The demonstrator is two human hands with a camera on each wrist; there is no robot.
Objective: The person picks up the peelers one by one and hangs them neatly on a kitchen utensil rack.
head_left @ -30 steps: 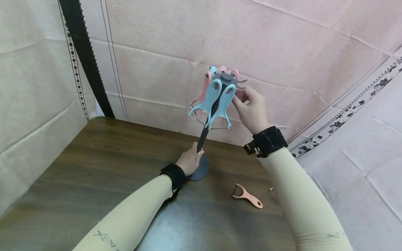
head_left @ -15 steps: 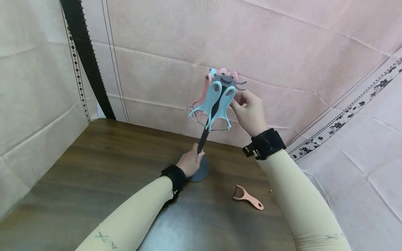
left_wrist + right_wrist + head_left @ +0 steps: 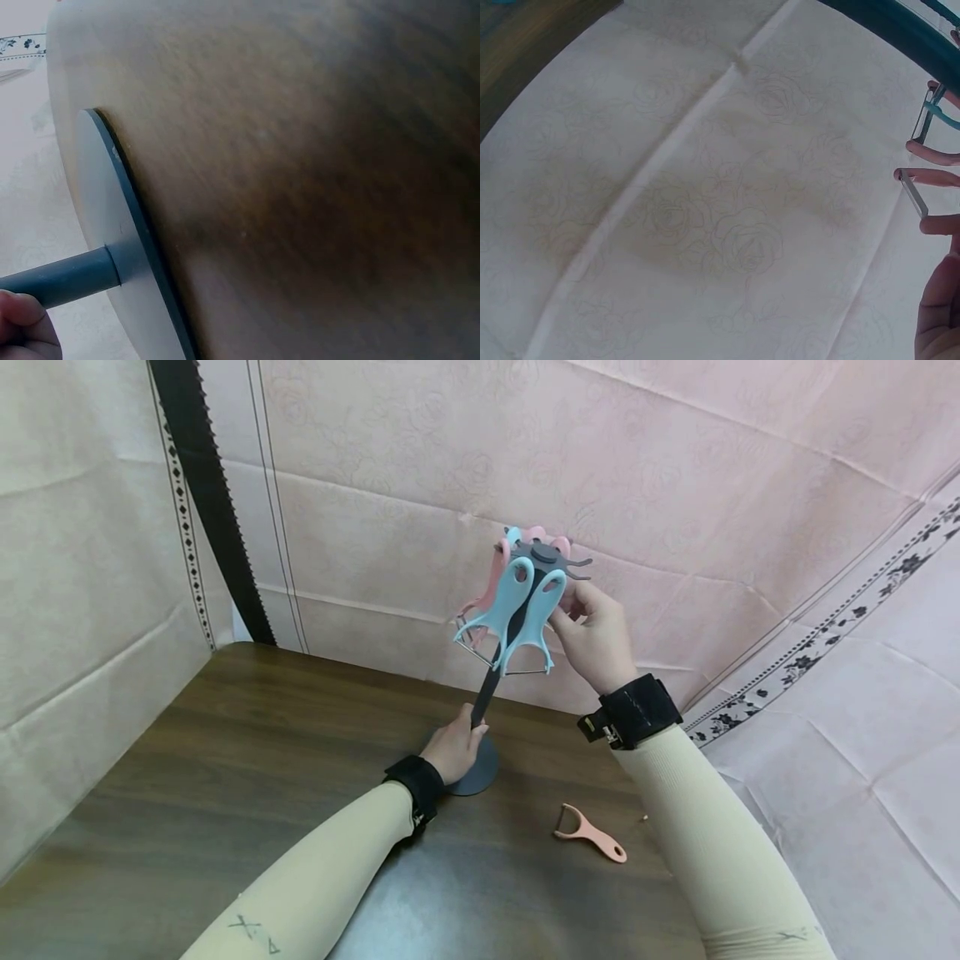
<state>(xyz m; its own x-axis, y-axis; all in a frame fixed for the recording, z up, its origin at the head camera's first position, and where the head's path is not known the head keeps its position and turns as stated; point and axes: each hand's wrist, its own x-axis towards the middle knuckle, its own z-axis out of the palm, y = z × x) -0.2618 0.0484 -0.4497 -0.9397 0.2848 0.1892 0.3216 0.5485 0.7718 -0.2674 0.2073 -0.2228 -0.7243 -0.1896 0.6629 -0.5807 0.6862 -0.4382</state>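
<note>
A dark grey utensil stand (image 3: 543, 555) rises from a round base (image 3: 480, 768) on the table. Several peelers hang from its hooks, including two light blue peelers (image 3: 498, 610) in front and a pink peeler (image 3: 491, 583) at the left. My left hand (image 3: 453, 747) grips the pole (image 3: 487, 693) low, just above the base. My right hand (image 3: 597, 635) pinches a peeler at the stand's right side, its fingertips partly hidden behind the front right blue one. In the right wrist view, a pink peeler head (image 3: 915, 193) with a metal blade lies close to a finger (image 3: 939, 300).
A loose pink peeler (image 3: 592, 835) lies on the brown wooden table (image 3: 315, 843), near the right forearm. Two bare hooks (image 3: 583, 570) stick out at the stand's right. Pale patterned cloth (image 3: 375, 527) hangs close behind the table and along both sides.
My right hand has moved slightly down beside the hanging peelers. The left hand keeps its grip on the pole; the stand's top shifts only a little in view.
</note>
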